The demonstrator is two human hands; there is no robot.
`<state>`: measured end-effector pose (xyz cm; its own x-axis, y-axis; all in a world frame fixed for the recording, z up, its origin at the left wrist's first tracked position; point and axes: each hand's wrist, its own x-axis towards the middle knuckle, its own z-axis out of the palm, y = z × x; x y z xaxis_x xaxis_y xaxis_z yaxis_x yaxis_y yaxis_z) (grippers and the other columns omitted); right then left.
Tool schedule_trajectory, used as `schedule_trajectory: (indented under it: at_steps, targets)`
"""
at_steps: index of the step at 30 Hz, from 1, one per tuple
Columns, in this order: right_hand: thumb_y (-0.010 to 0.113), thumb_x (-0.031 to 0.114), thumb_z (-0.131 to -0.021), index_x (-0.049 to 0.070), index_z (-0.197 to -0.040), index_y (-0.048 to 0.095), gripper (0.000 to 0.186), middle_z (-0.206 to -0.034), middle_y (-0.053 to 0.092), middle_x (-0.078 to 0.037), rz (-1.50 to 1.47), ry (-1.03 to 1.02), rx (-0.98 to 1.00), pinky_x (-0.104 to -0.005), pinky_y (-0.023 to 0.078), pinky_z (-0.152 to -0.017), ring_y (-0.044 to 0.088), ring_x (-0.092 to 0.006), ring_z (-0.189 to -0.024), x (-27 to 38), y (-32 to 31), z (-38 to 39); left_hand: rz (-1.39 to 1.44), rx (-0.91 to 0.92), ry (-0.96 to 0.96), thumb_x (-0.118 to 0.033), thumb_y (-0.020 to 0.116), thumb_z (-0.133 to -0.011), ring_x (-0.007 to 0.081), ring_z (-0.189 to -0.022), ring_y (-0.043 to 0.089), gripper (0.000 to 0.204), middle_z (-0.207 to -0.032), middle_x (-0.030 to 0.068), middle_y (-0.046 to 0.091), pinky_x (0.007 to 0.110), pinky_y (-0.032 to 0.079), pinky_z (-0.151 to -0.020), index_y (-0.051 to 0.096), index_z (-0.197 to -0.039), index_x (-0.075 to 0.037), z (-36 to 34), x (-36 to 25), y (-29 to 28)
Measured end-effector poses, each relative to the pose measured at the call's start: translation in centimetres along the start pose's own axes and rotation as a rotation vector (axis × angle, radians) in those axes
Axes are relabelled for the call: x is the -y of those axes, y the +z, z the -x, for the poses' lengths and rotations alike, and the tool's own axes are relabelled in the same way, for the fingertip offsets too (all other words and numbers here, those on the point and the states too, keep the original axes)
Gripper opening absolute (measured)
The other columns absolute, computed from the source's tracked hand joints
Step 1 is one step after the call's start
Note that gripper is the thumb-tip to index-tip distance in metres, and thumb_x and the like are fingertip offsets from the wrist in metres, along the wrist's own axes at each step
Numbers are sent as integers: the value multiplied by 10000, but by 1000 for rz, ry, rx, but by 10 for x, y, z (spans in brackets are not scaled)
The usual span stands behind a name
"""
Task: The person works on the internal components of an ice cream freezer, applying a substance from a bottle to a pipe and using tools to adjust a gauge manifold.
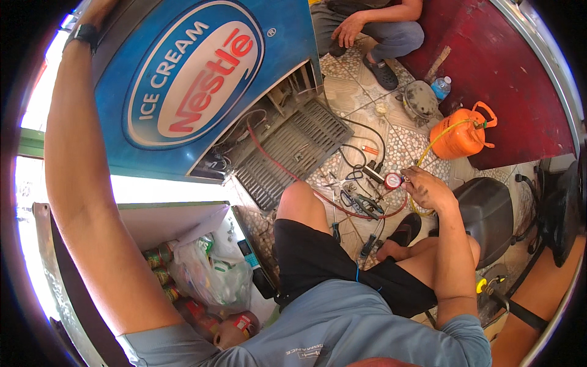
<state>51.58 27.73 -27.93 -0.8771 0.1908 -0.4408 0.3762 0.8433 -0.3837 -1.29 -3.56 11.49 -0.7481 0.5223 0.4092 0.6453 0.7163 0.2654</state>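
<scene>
My left arm reaches up along the blue freezer cabinet (110, 134); my left hand (96, 15) is at its upper edge, fingers cut off or hidden. My right hand (428, 191) is closed on a red-rimmed pressure gauge (393, 180) with hoses: a red hose (273, 159) runs over the detached grille (287, 150) toward the cabinet's open lower compartment, and a yellow hose (441, 137) goes to an orange gas cylinder (455, 137). Scissors (353, 175), pliers (370, 205), screwdrivers (368, 244) and an orange lighter (370, 148) lie on the tiled floor before my bent legs.
Another person (391, 33) crouches at the top beside a red panel (495, 67). A metal compressor (417, 101) and bottle (441, 88) stand by it. A grey plastic seat (476, 220) is at right. An open box (165, 214) of cans and bags (214, 275) sits lower left.
</scene>
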Motion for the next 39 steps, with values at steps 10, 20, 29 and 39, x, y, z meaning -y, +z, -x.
schedule_trajectory:
  at_steps: [10,20,29,39]
  targets:
    - [525,224,-1004,-35,-1301,546,395,-1272,590,-234,-18,-48,-25,-421,458,-1019,546,-394,-1193,-5,2,-4,-19,-11,-7,-547,592,-913,272,-1118,595,586,-1197,176,649,372,418,-989,665,-1177,-29,1,-9,3]
    - [507,228,-1008,-20,-1299,551,385,-1283,592,-213,3,-52,-43,-423,461,-1022,558,-385,-1188,-9,2,-1,-8,5,7,-546,595,-912,281,-1080,616,589,-1156,189,668,376,436,-964,681,-1139,-9,-1,-1,8]
    - [515,221,-997,-13,-1283,555,372,-1229,602,-205,-22,-24,-49,-428,484,-974,579,-388,-1126,-16,8,4,5,-12,-7,-544,598,-911,289,-1046,634,594,-1119,201,686,380,452,-941,695,-1106,9,-13,6,14]
    - [522,252,-1002,2,-1306,556,396,-1241,603,-221,15,20,-65,-432,472,-995,574,-389,-1154,-16,1,13,-36,-42,-16,-543,602,-910,297,-1008,655,603,-1078,214,705,384,471,-916,711,-1068,28,-12,0,8]
